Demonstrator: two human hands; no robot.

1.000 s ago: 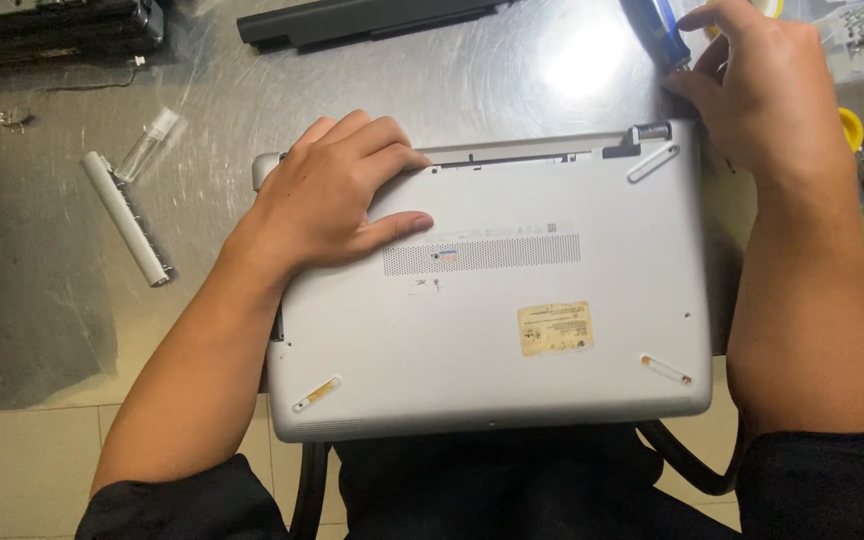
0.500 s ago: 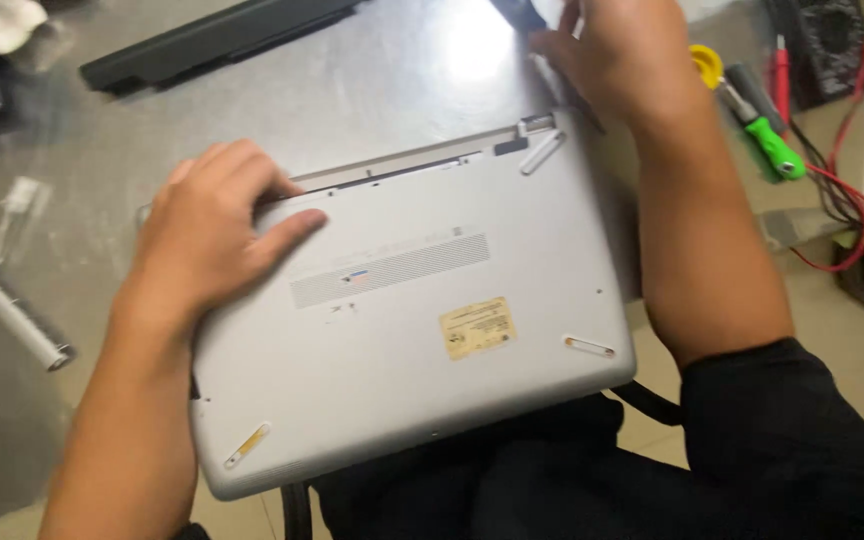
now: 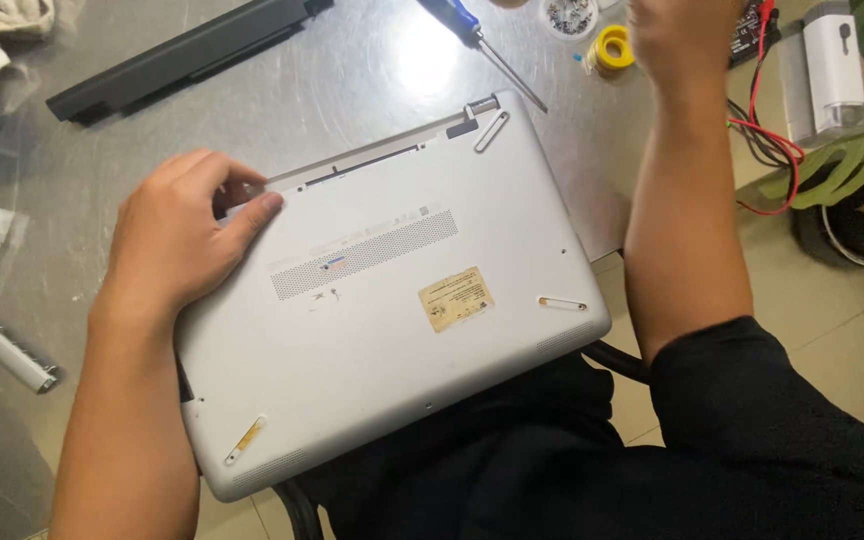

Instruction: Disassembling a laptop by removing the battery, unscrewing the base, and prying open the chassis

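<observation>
While the left hand [image 3: 177, 240] presses flat on the upturned silver laptop [image 3: 392, 290] at the worktop's [image 3: 352, 90] near edge, the blurred right hand [image 3: 687, 35], grip unreadable, hovers far right, just right of the blue-handled screwdriver [image 3: 472, 30], whose shaft slants toward the laptop's far corner.

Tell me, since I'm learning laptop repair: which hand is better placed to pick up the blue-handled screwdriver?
Probably the right hand: it is raised near the screwdriver at the table's far edge, while the left hand rests on the upturned laptop.
</observation>
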